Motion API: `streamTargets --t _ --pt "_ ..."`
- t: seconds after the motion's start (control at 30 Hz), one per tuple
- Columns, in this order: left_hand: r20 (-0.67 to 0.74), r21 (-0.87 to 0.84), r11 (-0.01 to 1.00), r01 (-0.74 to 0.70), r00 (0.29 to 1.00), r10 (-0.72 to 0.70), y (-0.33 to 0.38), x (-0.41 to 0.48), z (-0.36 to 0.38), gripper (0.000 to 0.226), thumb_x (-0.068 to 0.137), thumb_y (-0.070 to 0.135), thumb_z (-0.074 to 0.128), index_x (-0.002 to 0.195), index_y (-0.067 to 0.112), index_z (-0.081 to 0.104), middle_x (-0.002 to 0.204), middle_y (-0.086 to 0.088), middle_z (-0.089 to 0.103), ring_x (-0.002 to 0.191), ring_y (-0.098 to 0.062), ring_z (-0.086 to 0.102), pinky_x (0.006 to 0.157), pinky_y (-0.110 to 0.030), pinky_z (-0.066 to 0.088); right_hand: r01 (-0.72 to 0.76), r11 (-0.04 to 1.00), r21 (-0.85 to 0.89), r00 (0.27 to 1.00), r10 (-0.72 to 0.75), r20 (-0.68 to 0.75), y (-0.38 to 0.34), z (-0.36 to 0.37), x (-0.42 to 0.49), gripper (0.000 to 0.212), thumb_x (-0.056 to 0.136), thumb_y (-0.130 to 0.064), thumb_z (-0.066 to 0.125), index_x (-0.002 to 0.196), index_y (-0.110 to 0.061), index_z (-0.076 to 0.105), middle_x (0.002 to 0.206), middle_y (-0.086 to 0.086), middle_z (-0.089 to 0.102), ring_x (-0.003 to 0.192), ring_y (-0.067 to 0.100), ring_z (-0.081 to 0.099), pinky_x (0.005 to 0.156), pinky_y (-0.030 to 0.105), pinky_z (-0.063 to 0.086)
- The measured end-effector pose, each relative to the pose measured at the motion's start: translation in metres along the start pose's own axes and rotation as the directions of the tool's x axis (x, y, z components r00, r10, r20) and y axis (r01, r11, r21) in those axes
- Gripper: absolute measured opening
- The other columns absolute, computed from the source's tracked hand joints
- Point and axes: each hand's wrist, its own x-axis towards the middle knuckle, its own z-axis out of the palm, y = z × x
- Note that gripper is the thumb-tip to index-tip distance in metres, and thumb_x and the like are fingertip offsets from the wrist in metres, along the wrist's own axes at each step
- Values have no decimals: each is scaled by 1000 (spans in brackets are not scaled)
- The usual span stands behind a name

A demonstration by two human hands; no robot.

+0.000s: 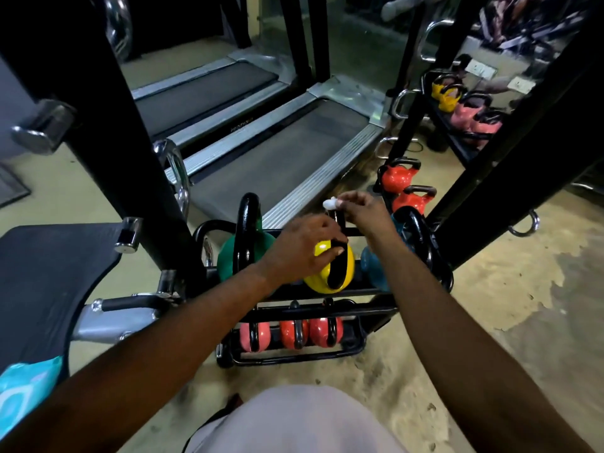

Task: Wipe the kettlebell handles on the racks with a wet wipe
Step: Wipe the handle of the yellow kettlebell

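Fingers (pixel 347 202) of the right hand (pixel 367 214) pinched a small, bunched white wet wipe (pixel 329 203). They held it just above and behind the yellow kettlebell (pixel 315 284), clear of any metal, likely while a fresh part of it was found. The left hand (pixel 302 246) had its fingers and thumb closed on the top of that kettlebell's black handle (pixel 336 273), probably to steady the weight so it would not roll when rubbed. It sat on the upper tier of the rack (pixel 359 294), between a green kettlebell (pixel 228 261) and a blue kettlebell (pixel 372 266), handles up and within reach. Smaller red kettlebells (pixel 323 331) filled the lower tier. A teal wipe pack (pixel 23 387) lay on a black pad (pixel 49 273) near the left arm, handy for replacements.
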Motion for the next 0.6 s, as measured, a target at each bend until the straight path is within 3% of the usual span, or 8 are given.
streamTargets --t 0.1,0.17,0.27,0.37,0.43,0.5,0.6 --pt "94 83 996 -40 995 32 0 -11 6 24 85 30 71 108 21 74 114 0 65 103 -18 61 90 -39 51 3 982 -188 1000 1 23 1 -5 11 24 70 -30 79 81 -9 72 89 6 76 89 25 71 89 44 55" --pt "120 106 992 -64 991 51 0 -14 7 27 85 32 73 110 23 74 116 0 64 105 -18 59 91 -37 50 74 930 -361 996 -50 75 -1 -12 6 23 70 -36 77 77 -14 74 83 3 76 84 20 71 81 39 55" --pt "119 121 991 -62 992 47 -2 -6 0 28 86 33 73 112 23 73 121 -1 63 111 -18 59 94 -37 50 134 869 -476 989 -90 113 -20 -10 22 12 81 -24 77 79 -12 76 74 3 72 67 14 63 64 27 47" --pt "130 123 992 -19 992 3 -5 -5 -1 29 88 38 70 113 25 73 127 0 62 115 -16 58 97 -37 49 55 871 -488 992 7 125 -23 1 55 17 83 -14 73 89 2 73 85 21 71 70 21 59 65 30 45" --pt "156 114 994 0 988 -18 -1 -9 4 30 89 41 68 115 27 72 130 1 61 118 -14 56 99 -38 48 -39 853 -521 989 107 101 -16 2 63 18 83 -10 71 91 5 71 88 23 69 78 25 61 68 36 51" --pt "168 96 995 -18 986 2 4 -10 7 30 89 42 68 114 28 72 129 2 61 119 -14 55 100 -38 47 38 733 -679 992 57 117 -20 1 58 18 81 -15 73 91 0 74 89 16 72 83 25 66 78 37 55" --pt "143 99 995 -6 990 -8 3 -4 0 28 87 43 69 113 31 72 129 4 62 122 -15 53 101 -39 45 304 349 -886 952 -71 298 -47 13 52 23 81 -24 74 96 -8 77 99 14 73 95 30 68 80 34 53"
